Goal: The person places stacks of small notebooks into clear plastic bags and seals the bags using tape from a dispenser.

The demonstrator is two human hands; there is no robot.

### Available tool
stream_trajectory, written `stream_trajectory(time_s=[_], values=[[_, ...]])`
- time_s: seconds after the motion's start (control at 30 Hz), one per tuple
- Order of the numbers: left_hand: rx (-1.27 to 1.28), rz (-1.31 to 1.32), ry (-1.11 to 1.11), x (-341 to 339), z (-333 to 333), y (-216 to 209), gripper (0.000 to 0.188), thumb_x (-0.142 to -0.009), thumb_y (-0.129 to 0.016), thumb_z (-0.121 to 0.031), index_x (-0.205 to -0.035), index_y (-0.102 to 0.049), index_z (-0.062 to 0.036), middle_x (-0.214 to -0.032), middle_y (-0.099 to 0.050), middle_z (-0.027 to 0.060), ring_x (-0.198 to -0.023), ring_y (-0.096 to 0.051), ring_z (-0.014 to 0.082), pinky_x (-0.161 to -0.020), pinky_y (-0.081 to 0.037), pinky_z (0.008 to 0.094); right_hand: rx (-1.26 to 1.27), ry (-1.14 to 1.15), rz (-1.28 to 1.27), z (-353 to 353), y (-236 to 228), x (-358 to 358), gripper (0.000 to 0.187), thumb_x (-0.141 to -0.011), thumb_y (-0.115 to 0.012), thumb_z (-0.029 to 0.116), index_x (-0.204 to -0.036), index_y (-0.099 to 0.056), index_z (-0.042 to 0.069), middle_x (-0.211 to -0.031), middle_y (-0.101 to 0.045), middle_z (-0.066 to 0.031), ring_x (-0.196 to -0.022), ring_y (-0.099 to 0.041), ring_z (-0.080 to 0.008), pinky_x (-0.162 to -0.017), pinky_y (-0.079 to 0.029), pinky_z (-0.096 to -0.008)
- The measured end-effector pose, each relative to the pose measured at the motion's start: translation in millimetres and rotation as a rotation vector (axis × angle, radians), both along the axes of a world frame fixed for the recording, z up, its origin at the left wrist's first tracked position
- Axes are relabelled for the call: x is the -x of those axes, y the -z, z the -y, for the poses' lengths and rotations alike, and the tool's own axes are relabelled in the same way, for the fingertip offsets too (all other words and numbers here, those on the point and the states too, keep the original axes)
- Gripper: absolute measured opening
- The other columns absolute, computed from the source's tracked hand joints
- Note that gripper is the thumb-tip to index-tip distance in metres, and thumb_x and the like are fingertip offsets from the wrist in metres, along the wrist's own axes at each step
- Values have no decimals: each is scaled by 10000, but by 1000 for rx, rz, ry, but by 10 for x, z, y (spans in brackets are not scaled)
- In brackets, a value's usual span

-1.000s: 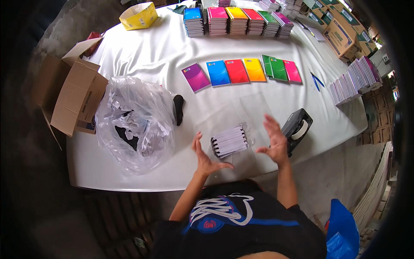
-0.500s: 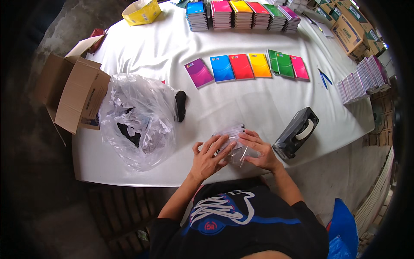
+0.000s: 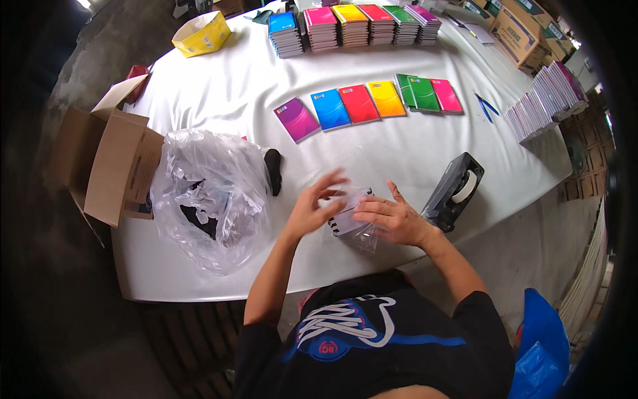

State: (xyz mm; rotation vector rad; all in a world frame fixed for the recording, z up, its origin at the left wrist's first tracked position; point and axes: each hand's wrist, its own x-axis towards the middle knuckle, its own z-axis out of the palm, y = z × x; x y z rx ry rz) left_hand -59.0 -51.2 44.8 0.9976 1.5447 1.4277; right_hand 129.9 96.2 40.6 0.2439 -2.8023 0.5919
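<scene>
A small stack of spiral notebooks (image 3: 343,225) in a clear plastic bag (image 3: 363,239) lies near the table's front edge, between my hands. Its black spiral binding shows at two edges; covers cannot be made out. My left hand (image 3: 315,207) is raised at the stack's left side, fingers apart and slightly blurred. Across the stack's right side lies my right hand (image 3: 397,222), fingers stretched flat and thumb pointing up. Right of that hand stands a black tape dispenser (image 3: 456,189) with a roll of clear tape.
Beyond my hands lies a row of colourful notebooks (image 3: 359,104), with notebook stacks (image 3: 321,34) behind. Blue-handled pliers (image 3: 486,107) and more notebooks (image 3: 546,100) are at right. A plastic bag of paper scraps (image 3: 219,249), a dark object (image 3: 273,171) and a cardboard box (image 3: 116,169) stand left.
My left hand has lifted off the bagged notebooks and its fingers have spread. My right hand has flattened over the stack's right side, thumb up. The whole view has shifted slightly.
</scene>
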Motion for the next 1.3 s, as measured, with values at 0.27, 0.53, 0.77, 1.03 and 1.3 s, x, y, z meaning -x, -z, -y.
stream_trajectory(time_s=[0.27,0.53,0.77,1.03,1.3], values=[[-176,-15,-84,381,-182,-320,189,-808,-577,-20,-969,-669,10,-1080,-647,119,-1014,-581,158,-836,-469,306,18,128,12,125,-19,-22,492,-704,-665,33,-1151,-560,209,-1224,-530,49,-1286,-394,-144,-1070,-130,-607],[-118,-1276,226,-110,363,-205,585,-740,-631,-476,-1276,-533,-262,-1344,-480,-87,-1367,-220,290,-1040,49,559,-21,275,29,327,-53,-98,515,-711,-656,58,-1192,-528,193,-1283,-504,29,-1323,-351,-200,-1075,-126,-601],[36,-1233,347,-39,418,-235,811,-605,-720,-458,-1349,-423,-335,-1413,-379,-145,-1400,-95,293,-1007,46,647,674,1248,-527,224,85,-825,281,-800,-673,172,-1057,-611,76,-1136,-554,-58,-1019,-523,-172,-857,-444,-358],[30,-1258,430,55,428,-255,897,-565,-756,-389,-1373,-367,-360,-1439,-335,-145,-1402,-47,312,-988,22,693,1401,1519,-269,-86,456,-1079,363,-781,-666,469,-996,-646,177,-1070,-595,22,-1001,-465,-161,-835,-308,-410],[90,-1240,497,97,446,-297,946,-545,-788,-350,-1377,-339,-398,-1470,-273,-139,-1403,-2,330,-985,0,720,1565,1525,-424,337,631,-1100,278,-749,-721,396,-909,-674,174,-1335,-456,59,-1280,-294,-203,-942,-197,-605]])
